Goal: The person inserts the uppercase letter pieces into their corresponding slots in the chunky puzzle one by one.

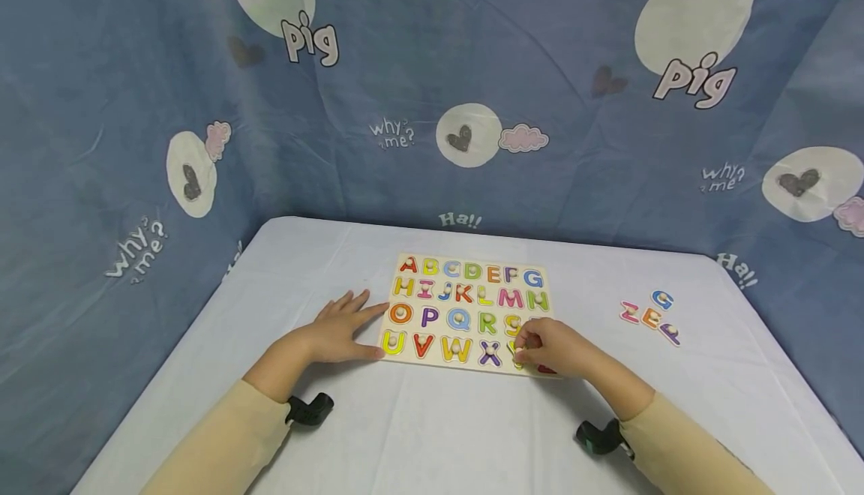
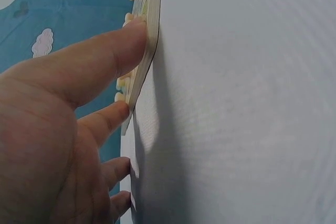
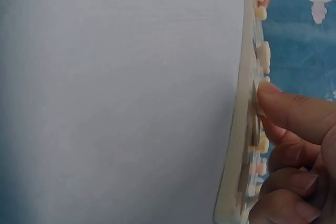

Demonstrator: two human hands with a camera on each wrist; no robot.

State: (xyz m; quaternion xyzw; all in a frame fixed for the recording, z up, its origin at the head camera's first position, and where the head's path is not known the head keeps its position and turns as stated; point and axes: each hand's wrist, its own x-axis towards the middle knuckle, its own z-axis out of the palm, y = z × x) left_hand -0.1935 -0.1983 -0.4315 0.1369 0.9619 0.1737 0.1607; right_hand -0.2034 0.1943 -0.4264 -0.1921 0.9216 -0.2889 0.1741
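A wooden alphabet puzzle board [image 1: 432,336] with coloured letters and small knobs lies flat on the table. The right hand [image 1: 556,349] is over the board's near right corner. Its thumb and fingers pinch the yellow letter Y piece [image 1: 516,355] by the knob; in the right wrist view this letter piece [image 3: 255,121] stands slightly tilted against the board. The left hand [image 1: 337,332] has its fingers spread. Its thumb and index finger touch the board's left edge, and in the left wrist view the thumb [image 2: 118,48] rests against that edge. The right hand hides the board's lower right letters.
Several loose letter pieces lie right of the board: a blue G [image 1: 662,300], a pink Z-like letter [image 1: 629,312], an orange E [image 1: 651,319] and a purple letter [image 1: 670,334]. A white cloth [image 1: 432,427] covers the table. A blue patterned curtain [image 1: 405,187] hangs behind it.
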